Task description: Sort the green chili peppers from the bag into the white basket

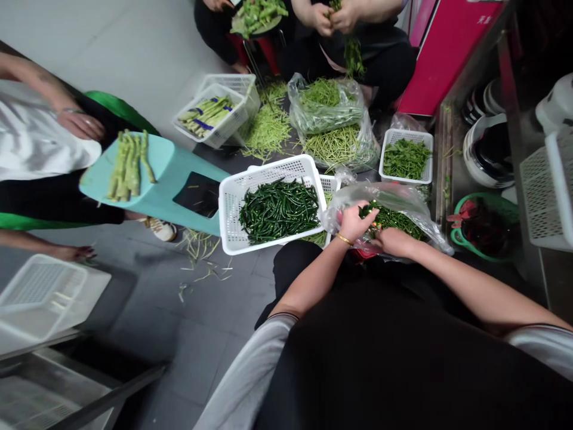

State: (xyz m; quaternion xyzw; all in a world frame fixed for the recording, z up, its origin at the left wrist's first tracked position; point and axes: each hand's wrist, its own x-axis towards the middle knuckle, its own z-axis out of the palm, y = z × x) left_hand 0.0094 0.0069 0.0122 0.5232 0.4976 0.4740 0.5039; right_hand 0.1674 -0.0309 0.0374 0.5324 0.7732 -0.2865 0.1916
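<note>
My left hand (356,221), with a gold bracelet at the wrist, is closed around some green chillies at the left side of an open clear plastic bag (389,192). My right hand (396,242) is at the near side of the same bag, close to my left hand; its fingers are bent and mostly hidden among the chillies. More green chillies (405,223) lie inside the bag, with a few red and orange bits near my fingers. Left of the bag, a white basket (228,206) holds a heap of dark green chillies (280,210).
A turquoise stool (161,161) bears green stalks (128,166). Beyond are bags of greens (326,107), a basket of leaves (406,159) and a basket of stalks (208,116). Other people sit at left and at the top. A green basin (456,237) stands right.
</note>
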